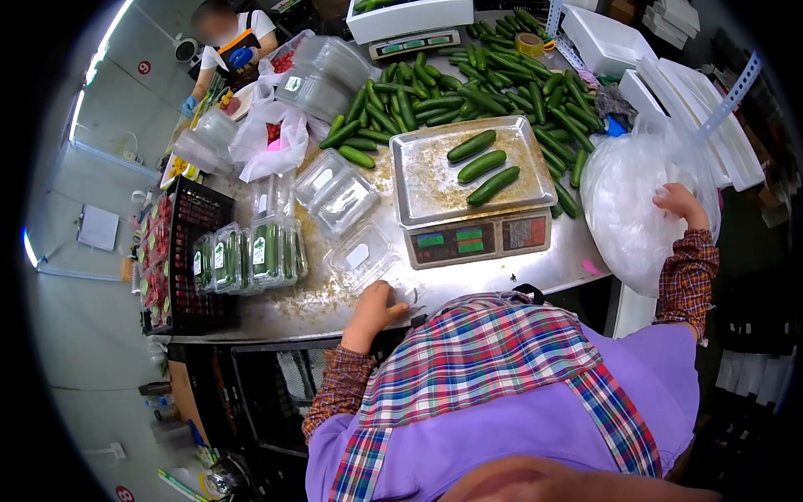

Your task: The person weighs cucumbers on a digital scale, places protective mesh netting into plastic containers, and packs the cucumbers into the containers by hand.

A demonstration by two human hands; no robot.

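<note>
Purple top under a red, white and blue plaid apron [485,360]; dark green cucumbers [481,166]; black crate [199,243]; yellow tape roll [529,44]

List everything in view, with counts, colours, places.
Table: one, silver, centre
Tray: one, silver, centre
Scales: two, grey, centre, back
Cucumbers: three, green, on tray
Loose cucumbers: many, green, back
Filled boxes: several, clear, left
Empty boxes: several, clear, left
Crate: one, black, left
Foam boxes: several, white, back
Plastic bag: one, clear, right
Carrier bags: several, white, left
Co-worker: one, white-sleeved, back left
Left hand: one, bare, front edge
Right hand: one, bare, on bag
</note>
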